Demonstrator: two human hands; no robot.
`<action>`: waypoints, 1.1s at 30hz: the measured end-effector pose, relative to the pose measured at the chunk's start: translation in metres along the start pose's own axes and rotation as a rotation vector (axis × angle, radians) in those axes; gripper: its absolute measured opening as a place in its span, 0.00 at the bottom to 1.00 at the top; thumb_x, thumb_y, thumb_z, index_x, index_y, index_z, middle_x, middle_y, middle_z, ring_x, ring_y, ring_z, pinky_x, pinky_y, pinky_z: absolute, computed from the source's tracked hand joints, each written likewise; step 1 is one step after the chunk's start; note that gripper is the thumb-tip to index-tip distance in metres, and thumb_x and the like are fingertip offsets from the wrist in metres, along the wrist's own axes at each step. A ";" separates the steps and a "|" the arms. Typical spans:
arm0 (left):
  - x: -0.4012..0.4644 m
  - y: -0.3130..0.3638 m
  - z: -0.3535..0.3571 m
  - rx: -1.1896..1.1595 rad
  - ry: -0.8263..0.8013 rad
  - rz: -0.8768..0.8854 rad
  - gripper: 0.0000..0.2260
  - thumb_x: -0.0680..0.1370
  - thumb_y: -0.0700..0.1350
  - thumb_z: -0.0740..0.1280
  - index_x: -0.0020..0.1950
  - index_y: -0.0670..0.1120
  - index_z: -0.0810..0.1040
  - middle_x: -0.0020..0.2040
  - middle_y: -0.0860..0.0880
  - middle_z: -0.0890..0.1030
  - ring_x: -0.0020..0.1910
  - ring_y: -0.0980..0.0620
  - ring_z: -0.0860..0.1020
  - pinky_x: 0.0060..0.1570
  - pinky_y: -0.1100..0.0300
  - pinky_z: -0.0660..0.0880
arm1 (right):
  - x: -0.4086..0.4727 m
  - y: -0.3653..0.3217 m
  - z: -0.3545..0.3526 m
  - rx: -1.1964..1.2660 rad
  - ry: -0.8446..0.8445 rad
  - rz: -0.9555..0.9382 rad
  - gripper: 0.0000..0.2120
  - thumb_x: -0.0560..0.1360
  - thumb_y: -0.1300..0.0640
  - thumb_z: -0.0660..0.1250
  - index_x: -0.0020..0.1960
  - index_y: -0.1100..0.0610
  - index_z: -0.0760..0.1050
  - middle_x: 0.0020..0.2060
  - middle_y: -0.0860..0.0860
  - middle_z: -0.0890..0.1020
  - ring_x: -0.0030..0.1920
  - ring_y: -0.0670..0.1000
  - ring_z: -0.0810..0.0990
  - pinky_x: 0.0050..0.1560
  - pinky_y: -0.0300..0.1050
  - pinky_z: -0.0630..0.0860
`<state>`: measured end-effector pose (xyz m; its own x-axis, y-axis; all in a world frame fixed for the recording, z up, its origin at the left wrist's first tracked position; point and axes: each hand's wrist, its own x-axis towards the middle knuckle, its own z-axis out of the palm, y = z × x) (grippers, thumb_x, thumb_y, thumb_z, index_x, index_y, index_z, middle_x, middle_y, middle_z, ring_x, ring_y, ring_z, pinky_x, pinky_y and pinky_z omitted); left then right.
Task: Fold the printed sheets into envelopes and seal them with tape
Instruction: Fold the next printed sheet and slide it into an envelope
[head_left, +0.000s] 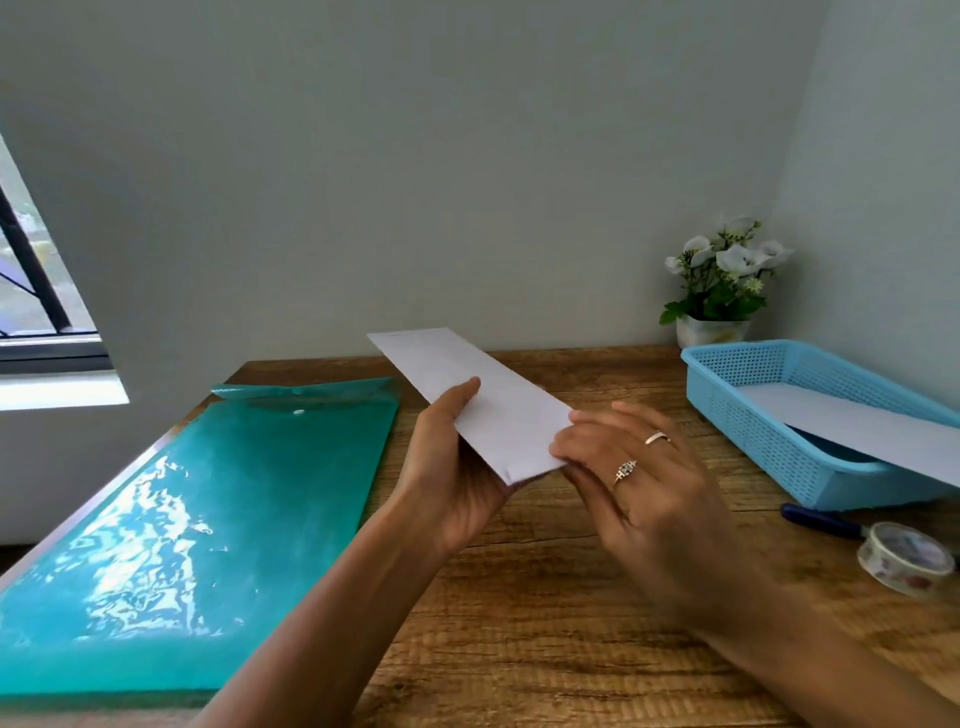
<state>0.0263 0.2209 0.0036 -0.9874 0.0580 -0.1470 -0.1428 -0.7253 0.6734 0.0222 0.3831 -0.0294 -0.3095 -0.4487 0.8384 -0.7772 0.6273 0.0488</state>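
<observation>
- Head view: left hand (457, 467) and right hand (644, 493) both grip one folded sheet (467, 400), held above surface (545, 597).
- One blue basket (769, 441) holding one sheet (852, 426).
- One tape roll (906, 558), one teal folder (208, 509).

Bare bench in the middle, clutter at both sides

Open wood of the bench (545, 597) lies centre; the teal folder (208, 519) fills the left, the blue basket (779, 410), tape roll (904, 564) and flower pot (714, 330) crowd the right.
</observation>
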 end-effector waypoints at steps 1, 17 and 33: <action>0.001 0.000 0.000 0.022 -0.036 0.021 0.22 0.77 0.55 0.61 0.65 0.42 0.68 0.55 0.35 0.80 0.52 0.37 0.81 0.48 0.41 0.78 | 0.000 0.001 0.000 0.001 0.028 0.013 0.11 0.75 0.59 0.63 0.54 0.59 0.79 0.49 0.53 0.83 0.55 0.49 0.78 0.63 0.48 0.71; 0.016 0.014 -0.023 1.389 0.375 1.044 0.35 0.72 0.68 0.55 0.76 0.57 0.52 0.76 0.61 0.41 0.75 0.56 0.41 0.72 0.46 0.45 | 0.097 0.052 -0.034 0.554 0.354 0.521 0.07 0.78 0.60 0.63 0.52 0.50 0.75 0.42 0.39 0.78 0.42 0.33 0.76 0.45 0.25 0.70; -0.001 0.002 -0.006 1.329 -0.150 0.909 0.22 0.76 0.50 0.65 0.66 0.69 0.63 0.60 0.63 0.73 0.53 0.62 0.77 0.49 0.58 0.79 | 0.175 0.074 -0.005 0.605 0.107 0.572 0.06 0.74 0.63 0.68 0.46 0.53 0.80 0.37 0.49 0.78 0.37 0.43 0.74 0.40 0.31 0.72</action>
<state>0.0272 0.2157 0.0007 -0.7600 0.0838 0.6445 0.5865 0.5156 0.6246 -0.0865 0.3538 0.1234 -0.7154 -0.0829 0.6938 -0.6854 0.2763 -0.6737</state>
